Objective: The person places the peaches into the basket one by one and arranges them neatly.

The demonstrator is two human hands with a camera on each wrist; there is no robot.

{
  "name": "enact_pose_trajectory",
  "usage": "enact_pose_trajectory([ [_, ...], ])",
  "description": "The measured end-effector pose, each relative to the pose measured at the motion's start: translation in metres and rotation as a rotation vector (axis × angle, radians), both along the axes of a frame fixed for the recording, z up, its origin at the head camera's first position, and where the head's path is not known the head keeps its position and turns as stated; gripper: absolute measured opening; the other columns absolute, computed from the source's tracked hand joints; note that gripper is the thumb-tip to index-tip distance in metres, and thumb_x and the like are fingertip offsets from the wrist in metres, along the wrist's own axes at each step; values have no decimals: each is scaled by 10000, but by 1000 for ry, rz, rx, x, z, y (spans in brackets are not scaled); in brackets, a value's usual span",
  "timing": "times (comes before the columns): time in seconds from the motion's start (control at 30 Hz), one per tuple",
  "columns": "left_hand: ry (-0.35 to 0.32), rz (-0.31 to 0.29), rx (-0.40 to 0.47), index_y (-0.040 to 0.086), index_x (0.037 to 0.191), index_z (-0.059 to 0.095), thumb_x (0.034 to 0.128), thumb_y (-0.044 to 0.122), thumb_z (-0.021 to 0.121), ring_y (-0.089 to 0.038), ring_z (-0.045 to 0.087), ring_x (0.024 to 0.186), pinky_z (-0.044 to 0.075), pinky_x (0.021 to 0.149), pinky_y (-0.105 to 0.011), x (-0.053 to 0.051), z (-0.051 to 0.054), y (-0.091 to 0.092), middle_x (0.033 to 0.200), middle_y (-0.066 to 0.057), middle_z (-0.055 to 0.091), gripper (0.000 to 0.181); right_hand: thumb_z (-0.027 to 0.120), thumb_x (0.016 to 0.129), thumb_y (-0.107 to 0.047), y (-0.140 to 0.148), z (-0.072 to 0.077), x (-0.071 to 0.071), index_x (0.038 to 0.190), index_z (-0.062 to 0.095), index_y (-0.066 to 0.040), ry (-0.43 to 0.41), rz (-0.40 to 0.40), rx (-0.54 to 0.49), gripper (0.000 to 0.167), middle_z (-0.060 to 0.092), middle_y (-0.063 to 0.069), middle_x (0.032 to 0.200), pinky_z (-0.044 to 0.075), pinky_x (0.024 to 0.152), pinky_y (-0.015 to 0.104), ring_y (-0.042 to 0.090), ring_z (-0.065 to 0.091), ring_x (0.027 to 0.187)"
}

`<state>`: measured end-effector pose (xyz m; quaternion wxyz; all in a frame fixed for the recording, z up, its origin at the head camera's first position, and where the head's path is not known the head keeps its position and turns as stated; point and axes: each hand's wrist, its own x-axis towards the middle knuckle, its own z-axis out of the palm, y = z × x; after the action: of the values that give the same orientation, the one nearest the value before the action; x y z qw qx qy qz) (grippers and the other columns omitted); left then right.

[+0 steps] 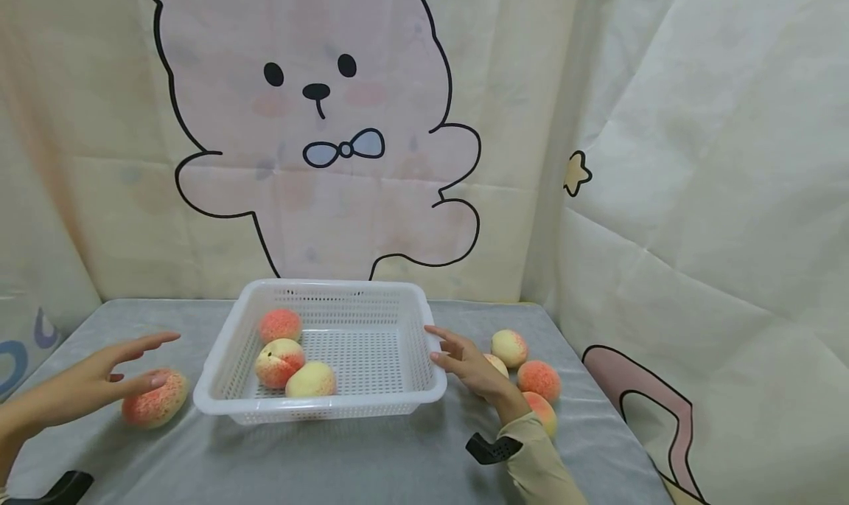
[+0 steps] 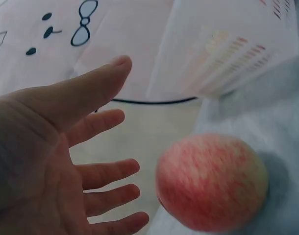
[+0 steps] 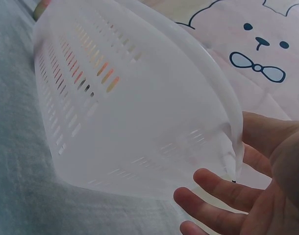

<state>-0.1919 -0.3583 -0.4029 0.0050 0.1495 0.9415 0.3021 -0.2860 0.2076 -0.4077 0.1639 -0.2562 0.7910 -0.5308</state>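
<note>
A white perforated plastic basket stands on the grey cloth with three peaches inside: a red one, a red-and-yellow one and a pale yellow one. My right hand touches the basket's right rim, its fingers loosely extended. In the right wrist view, the thumb and one finger pass behind the rim, while other fingertips show outside the wall. To the left of the basket my left hand hovers with spread fingers, holding nothing. Beside it lies a reddish peach, partly hidden by the thumb in the head view.
Several more peaches lie right of the basket, among them a yellowish one and a red one; my right hand partly covers one. A curtain printed with a cartoon animal hangs behind the cloth-covered table.
</note>
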Motion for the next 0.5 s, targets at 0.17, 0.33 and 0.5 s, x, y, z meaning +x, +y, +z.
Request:
enact_pose_trajectory([
  [0.17, 11, -26, 7, 211, 1580, 345, 952, 214, 697, -686, 457, 1185, 519, 799, -590, 2, -20, -18, 1384, 437, 275, 720, 524, 1064, -211, 2, -2, -1, 1600, 287, -109, 6, 9, -15, 595, 474, 248, 1518, 498, 1043, 420, 360, 547, 1323],
  [0.33, 26, -61, 30, 254, 1560, 387, 895, 159, 753, -93, 605, 1173, 498, 751, -240, -1, -38, -31, 1258, 526, 242, 765, 520, 1065, -199, 1, -2, -1, 1604, 274, -102, -8, 31, -51, 600, 448, 264, 1535, 509, 1021, 383, 393, 534, 1335],
  [0.5, 27, -103, 114, 290, 1476, 475, 885, 77, 744, 248, 427, 1034, 492, 724, -138, -2, -52, -38, 1240, 509, 337, 683, 527, 1063, -207, 1, -1, 0, 1602, 277, -100, -7, 26, -45, 605, 453, 261, 1532, 511, 1026, 392, 393, 536, 1337],
])
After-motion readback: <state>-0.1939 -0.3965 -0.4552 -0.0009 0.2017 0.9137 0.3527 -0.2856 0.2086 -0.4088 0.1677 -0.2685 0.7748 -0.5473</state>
